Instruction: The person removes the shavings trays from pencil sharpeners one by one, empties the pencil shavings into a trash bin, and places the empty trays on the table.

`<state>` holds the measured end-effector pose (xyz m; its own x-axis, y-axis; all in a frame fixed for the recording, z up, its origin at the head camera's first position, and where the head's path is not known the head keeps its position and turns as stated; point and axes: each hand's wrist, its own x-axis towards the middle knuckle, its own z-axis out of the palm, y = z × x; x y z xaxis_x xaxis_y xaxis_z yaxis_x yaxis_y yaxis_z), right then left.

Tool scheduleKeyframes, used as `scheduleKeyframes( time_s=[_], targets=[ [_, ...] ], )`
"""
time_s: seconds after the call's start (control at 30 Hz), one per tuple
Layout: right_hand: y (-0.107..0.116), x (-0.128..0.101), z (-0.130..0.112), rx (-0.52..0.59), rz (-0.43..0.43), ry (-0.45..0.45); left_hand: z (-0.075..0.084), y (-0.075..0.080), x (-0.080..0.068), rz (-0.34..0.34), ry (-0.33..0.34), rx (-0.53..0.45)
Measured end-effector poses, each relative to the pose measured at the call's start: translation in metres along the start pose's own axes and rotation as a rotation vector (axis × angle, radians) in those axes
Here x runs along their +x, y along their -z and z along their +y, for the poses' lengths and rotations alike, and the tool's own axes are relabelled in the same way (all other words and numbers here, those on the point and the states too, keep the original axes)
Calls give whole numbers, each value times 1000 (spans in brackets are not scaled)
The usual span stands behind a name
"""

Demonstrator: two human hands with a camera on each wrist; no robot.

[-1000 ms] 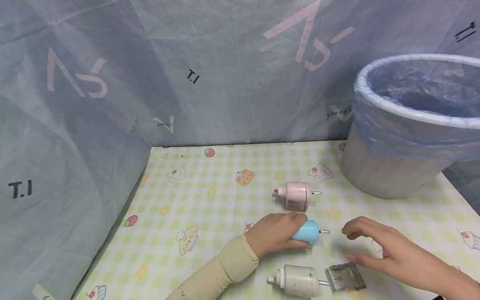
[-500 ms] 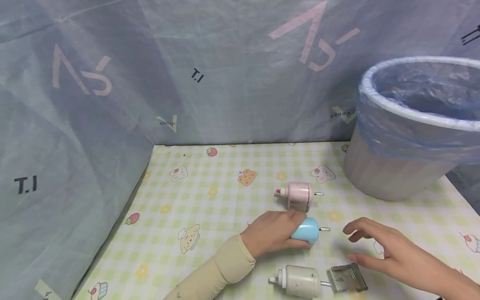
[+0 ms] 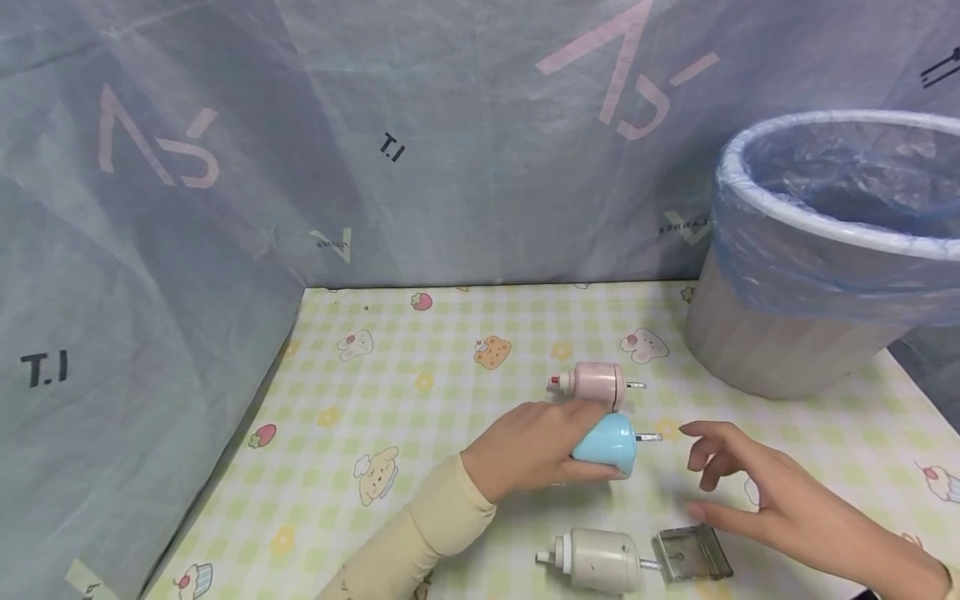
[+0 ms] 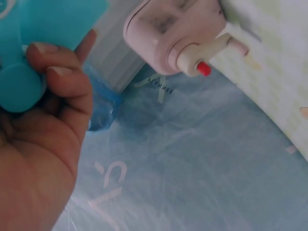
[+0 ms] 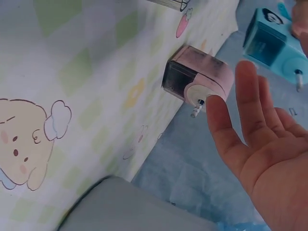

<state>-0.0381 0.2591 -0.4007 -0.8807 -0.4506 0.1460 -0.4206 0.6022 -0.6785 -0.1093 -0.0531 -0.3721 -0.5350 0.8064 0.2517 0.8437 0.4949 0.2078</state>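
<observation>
In the head view my left hand [image 3: 536, 446] grips a light-blue pencil sharpener [image 3: 611, 442] and holds it just over the table, its metal shaft pointing right. In the left wrist view the fingers curl round the blue sharpener [image 4: 57, 21]. To the right, my right hand [image 3: 772, 492] hovers with bent, parted fingers and holds nothing. A pink pencil sharpener [image 3: 597, 383] stands behind the blue one. Nearer me lies a cream pencil sharpener [image 3: 602, 560]. Beside it, close to the right thumb, is a clear smoky shavings drawer [image 3: 692, 553].
A grey bin [image 3: 772, 333] lined with a blue bag stands at the back right. The table wears a green-checked cloth [image 3: 420, 433] with cartoon prints. Grey-blue fabric [image 3: 465, 192] hangs along the back and left sides.
My left hand has lifted the blue pencil sharpener slightly off the table, up and a little left. The right hand's fingers have shifted slightly. The other sharpeners have stayed put.
</observation>
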Motion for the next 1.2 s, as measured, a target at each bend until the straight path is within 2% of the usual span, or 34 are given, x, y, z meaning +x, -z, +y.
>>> scheduleKeyframes(
  time_s=[0.13, 0.57, 0.7, 1.2],
  targets=[
    [0, 1, -7, 17, 23, -22, 0, 9, 0, -10, 10, -70],
    [1, 14, -28, 42, -7, 42, 6, 24, -1, 13, -21, -109],
    [1, 17, -33, 38, -15, 30, 7, 28, -1, 22, -33, -121],
    [-9, 30, -44, 138, -38, 86, 13, 31, 0, 39, -70, -187]
  ],
)
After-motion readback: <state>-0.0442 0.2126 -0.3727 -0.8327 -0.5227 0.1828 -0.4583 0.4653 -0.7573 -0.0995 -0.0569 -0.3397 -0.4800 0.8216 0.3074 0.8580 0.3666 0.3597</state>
